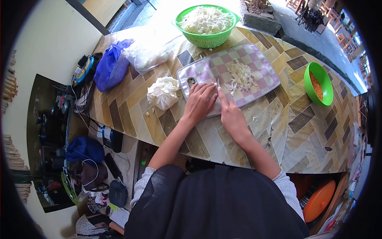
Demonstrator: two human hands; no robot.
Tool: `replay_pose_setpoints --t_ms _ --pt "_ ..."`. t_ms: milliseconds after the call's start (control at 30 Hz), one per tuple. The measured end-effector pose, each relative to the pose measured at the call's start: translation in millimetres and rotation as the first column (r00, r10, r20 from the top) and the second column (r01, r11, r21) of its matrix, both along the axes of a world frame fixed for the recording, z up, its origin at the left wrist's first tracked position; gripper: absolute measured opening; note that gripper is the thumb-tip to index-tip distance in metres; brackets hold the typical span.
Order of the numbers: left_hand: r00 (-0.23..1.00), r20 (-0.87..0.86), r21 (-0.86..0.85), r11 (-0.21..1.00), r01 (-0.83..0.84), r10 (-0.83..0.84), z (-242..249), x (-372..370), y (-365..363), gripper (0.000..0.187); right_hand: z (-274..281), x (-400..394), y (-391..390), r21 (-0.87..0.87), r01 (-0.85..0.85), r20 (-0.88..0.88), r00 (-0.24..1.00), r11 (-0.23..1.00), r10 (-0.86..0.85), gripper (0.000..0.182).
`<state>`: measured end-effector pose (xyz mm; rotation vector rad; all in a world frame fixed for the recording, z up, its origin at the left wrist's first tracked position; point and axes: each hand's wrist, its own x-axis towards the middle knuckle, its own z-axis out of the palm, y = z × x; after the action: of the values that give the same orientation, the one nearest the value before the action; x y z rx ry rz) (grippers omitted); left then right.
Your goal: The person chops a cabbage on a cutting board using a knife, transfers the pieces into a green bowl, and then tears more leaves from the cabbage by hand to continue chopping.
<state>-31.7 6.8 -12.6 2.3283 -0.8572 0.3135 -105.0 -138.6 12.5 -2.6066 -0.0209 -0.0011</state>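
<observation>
Head view: we saw the left hand (199, 101) lying flat on the near edge of the checked cutting board (254, 59), fingers spread loosely, holding nothing we could make out. The right hand (230, 113) was just beside it, index finger extended onto the board; a grip could not be told. Chopped white pieces (240, 75) lay mid-board, beyond the fingertips. A green colander (207, 40) stood behind.

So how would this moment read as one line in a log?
left hand: flat on cutting board | right hand: on board by chopped white pieces | green colander: full, behind board
</observation>
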Motion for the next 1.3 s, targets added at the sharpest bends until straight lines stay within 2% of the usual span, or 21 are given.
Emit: replay_pose_setpoints --t_ms 67,167,267,467,567,667,767,867,967,1067,1167,1300 --pt "1.000 -0.020 -0.030 1.000 0.000 0.000 -3.1 1.2 0.4 0.029 -3.3 4.3 2.4 0.006 0.010 0.031 0.999 1.000 -0.010 0.058" --pt "1.000 0.017 0.059 0.998 -0.017 0.016 2.5 -1.9 -0.1 0.028 9.3 15.1 -12.4 0.197 -0.029 -0.009 0.999 0.980 0.032 0.055" --pt "0.999 0.047 0.055 0.998 -0.031 0.028 0.9 -1.4 -0.9 0.028 28.6 10.8 -14.8 0.233 -0.009 -0.082 0.996 0.973 0.029 0.053" --pt "0.999 0.042 0.054 0.998 -0.025 0.023 3.8 -1.9 -0.8 0.027 11.0 -2.7 -7.4 0.185 -0.016 -0.035 0.999 0.983 0.022 0.054" --pt "1.000 0.008 -0.012 1.000 -0.001 0.001 -4.9 1.5 0.0 0.028 -8.6 -0.9 1.6 -0.011 -0.010 0.022 1.000 1.000 0.010 0.055" --pt "0.997 -0.076 0.000 1.000 0.001 -0.001 0.1 -0.3 0.6 0.028 -16.1 17.0 -5.8 0.188 -0.053 0.157 0.987 0.981 0.024 0.054" --pt "1.000 -0.028 0.086 0.996 0.010 -0.008 5.1 -3.1 2.0 0.028 21.5 15.3 -14.3 0.273 -0.039 -0.032 0.998 0.961 0.049 0.053" --pt "1.000 -0.008 0.081 0.997 0.001 -0.001 3.7 -3.5 2.2 0.028 26.7 6.0 -12.6 0.269 -0.020 -0.017 1.000 0.963 0.026 0.051" --pt "1.000 0.000 0.079 0.997 -0.003 0.003 3.9 -3.6 2.2 0.028 12.4 -2.5 -11.0 0.332 -0.021 0.087 0.996 0.943 -0.008 0.051" --pt "1.000 0.014 0.088 0.996 -0.008 0.007 5.0 -3.3 2.7 0.028 32.2 -4.0 -16.1 0.383 0.022 -0.029 1.000 0.923 -0.012 0.051" --pt "1.000 0.009 0.078 0.997 -0.007 0.006 6.0 -3.5 2.3 0.028 30.0 -1.2 -18.1 0.428 0.031 -0.049 0.999 0.903 -0.011 0.051" --pt "0.999 0.042 0.053 0.998 -0.017 0.014 2.9 -3.1 1.8 0.024 25.4 -5.1 -8.4 0.309 -0.002 -0.034 0.999 0.951 0.013 0.053"
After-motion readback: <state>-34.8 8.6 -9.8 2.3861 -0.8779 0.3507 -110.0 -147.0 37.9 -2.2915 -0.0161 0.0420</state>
